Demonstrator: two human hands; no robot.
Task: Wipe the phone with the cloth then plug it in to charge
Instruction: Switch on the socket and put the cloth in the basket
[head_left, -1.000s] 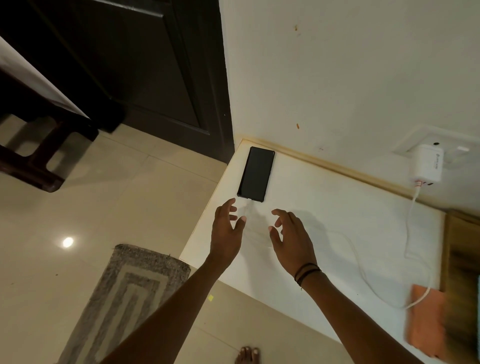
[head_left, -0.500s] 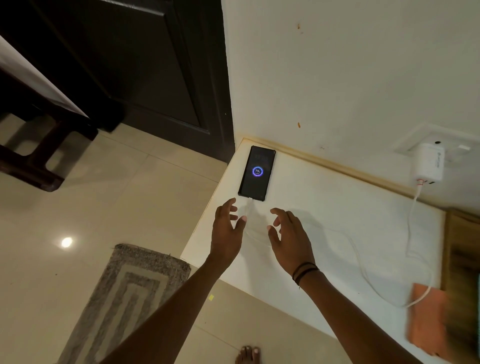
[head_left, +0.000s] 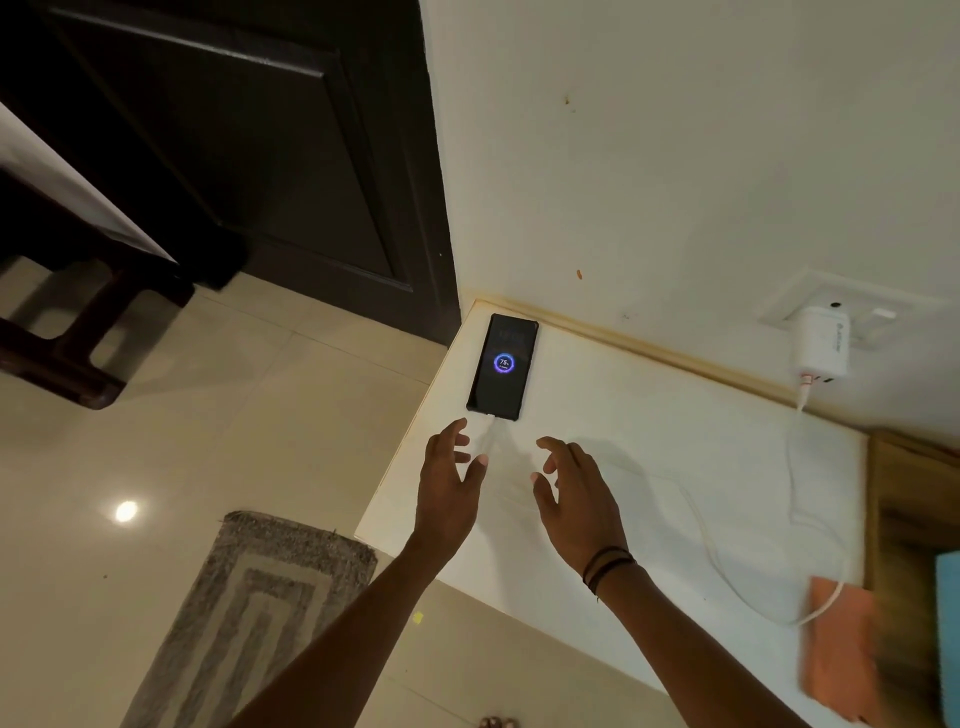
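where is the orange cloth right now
In the head view the orange cloth lies at the lower right on the white table, with the charging cable crossing its top corner.

Right of the dark door (head_left: 260, 156) stands a cream wall (head_left: 675, 156), and below the door a glossy tiled floor (head_left: 234, 415) carries a grey rug (head_left: 249, 597).

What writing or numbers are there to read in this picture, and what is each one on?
"75" with a small percent sign: inside the glowing ring on the phone screen.
Tiny line just under that number: too small to read.
Faint marks at the top of the screen: too dim to read.
Grey print on the side of the charger: too blurred to read.
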